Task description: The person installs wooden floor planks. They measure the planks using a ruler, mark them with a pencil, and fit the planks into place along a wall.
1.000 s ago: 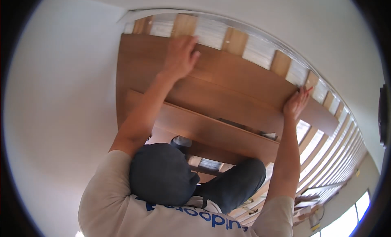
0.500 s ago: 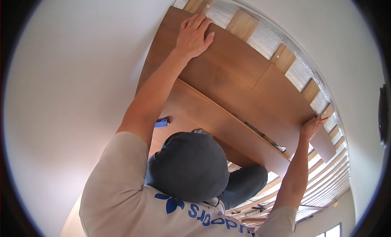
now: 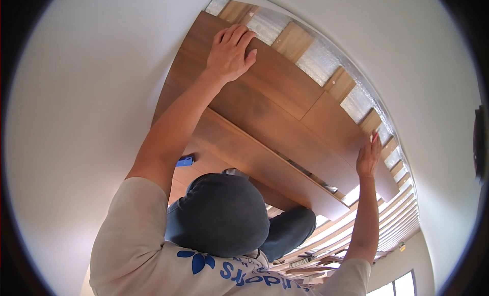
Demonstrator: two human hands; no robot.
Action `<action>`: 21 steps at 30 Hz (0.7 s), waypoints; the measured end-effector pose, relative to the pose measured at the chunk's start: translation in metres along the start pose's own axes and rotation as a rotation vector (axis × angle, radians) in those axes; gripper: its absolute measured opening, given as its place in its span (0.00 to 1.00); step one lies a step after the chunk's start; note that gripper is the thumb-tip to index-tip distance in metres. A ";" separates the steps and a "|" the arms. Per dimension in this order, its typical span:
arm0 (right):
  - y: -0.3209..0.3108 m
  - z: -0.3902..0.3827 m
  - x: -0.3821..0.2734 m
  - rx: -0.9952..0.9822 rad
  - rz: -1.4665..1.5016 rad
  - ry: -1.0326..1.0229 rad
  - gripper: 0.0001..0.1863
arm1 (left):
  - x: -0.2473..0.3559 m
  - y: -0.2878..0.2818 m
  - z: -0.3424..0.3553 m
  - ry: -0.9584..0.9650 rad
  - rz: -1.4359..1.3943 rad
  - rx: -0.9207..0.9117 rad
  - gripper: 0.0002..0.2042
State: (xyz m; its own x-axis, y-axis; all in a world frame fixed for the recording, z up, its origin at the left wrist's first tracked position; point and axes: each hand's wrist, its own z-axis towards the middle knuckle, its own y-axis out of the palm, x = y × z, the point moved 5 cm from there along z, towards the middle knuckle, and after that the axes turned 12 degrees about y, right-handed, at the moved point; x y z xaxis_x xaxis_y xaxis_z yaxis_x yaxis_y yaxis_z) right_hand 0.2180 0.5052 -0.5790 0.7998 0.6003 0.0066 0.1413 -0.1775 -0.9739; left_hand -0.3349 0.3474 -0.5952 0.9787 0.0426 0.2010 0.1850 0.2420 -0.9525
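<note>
My left hand (image 3: 232,54) is open, laid over the far edge of a brown wood-grain floor plank (image 3: 285,79) near its left end. My right hand (image 3: 369,159) lies on the shorter plank piece (image 3: 341,125) to the right, close to its far edge. A thin red pencil (image 3: 375,137) sticks out from between the right hand's fingers. Nearer to me, another plank (image 3: 254,151) runs parallel, with a dark narrow gap between it and the planks under my hands.
Wooden battens (image 3: 293,41) cross silver foil underlay (image 3: 320,63) along the far wall. More battens (image 3: 387,224) extend to the right. A blue tool (image 3: 185,161) lies left of my knee (image 3: 219,214). White wall (image 3: 102,92) rises close on the left.
The planks and left hand appear lower and further left as the view shifts. My right hand has turned more upright along the plank, and the red pencil now points away from me.
</note>
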 end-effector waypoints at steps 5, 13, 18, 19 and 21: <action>0.034 0.056 -0.051 0.240 0.357 0.013 0.27 | 0.013 0.011 0.011 0.031 -0.028 -0.009 0.21; 0.003 0.076 -0.126 0.077 0.175 -0.151 0.27 | 0.010 0.004 0.002 -0.026 0.028 -0.044 0.21; 0.016 0.061 -0.118 0.191 0.136 -0.183 0.29 | 0.008 0.003 0.008 -0.026 -0.097 -0.014 0.24; 0.019 0.059 -0.122 0.227 0.092 -0.186 0.29 | 0.005 0.000 0.003 -0.050 -0.068 -0.006 0.24; 0.016 0.055 -0.139 0.244 0.049 -0.165 0.30 | 0.003 -0.002 -0.003 -0.021 -0.107 0.052 0.24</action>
State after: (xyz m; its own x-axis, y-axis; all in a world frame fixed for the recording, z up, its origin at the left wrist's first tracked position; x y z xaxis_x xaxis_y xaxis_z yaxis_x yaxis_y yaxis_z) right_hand 0.0773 0.4621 -0.6080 0.6938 0.7177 -0.0593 -0.0558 -0.0286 -0.9980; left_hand -0.3324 0.3442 -0.5938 0.9516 0.0337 0.3056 0.2826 0.2962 -0.9124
